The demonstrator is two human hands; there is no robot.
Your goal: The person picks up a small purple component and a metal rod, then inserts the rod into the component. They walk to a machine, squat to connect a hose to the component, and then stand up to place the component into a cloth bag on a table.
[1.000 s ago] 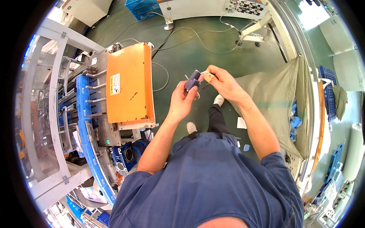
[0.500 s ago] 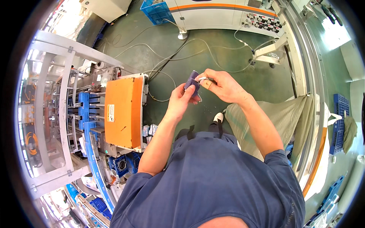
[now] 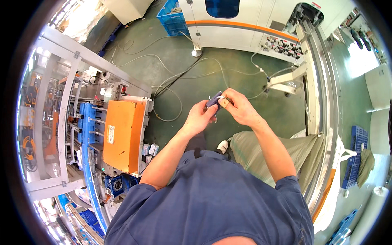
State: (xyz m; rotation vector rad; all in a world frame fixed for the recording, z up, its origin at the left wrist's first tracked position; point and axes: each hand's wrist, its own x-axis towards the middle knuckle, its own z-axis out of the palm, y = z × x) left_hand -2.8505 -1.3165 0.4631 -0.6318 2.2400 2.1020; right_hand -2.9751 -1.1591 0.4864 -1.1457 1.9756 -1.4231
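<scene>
Green floor (image 3: 269, 116) opens between edge of orange cover (image 3: 122, 134) at left and pale rail frame (image 3: 315, 98) at right; cables (image 3: 163, 86) cross it ahead; purple piece (image 3: 214, 99) up over floor, well apart from both edges; left hand (image 3: 199, 118) clamped on it; right hand (image 3: 241, 111) at its right end, fingertips bunched, cannot tell if gripping; one purple piece, two hands, one blue crate (image 3: 174, 23)
</scene>
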